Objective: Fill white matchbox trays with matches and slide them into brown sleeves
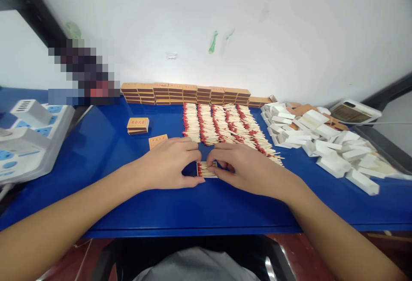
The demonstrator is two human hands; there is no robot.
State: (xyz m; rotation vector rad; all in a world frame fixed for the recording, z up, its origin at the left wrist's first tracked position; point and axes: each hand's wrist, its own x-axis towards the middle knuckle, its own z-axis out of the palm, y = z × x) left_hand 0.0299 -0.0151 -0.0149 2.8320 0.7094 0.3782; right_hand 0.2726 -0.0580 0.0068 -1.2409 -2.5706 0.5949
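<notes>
My left hand [170,163] and my right hand [244,167] meet at the middle of the blue table [193,206]. Between them lies a small white matchbox tray [206,169] filled with red-tipped matches. Both hands pinch its ends with curled fingers. Just behind my hands lie rows of loose red-tipped matches [222,124]. A flat orange sleeve [157,140] lies by my left knuckles.
Stacked orange matchboxes [185,94] line the wall. A single closed matchbox [137,125] sits left of the matches. A heap of white empty trays [325,141] fills the right side. White power strips [28,137] sit at the left edge; a flat device [354,111] lies far right.
</notes>
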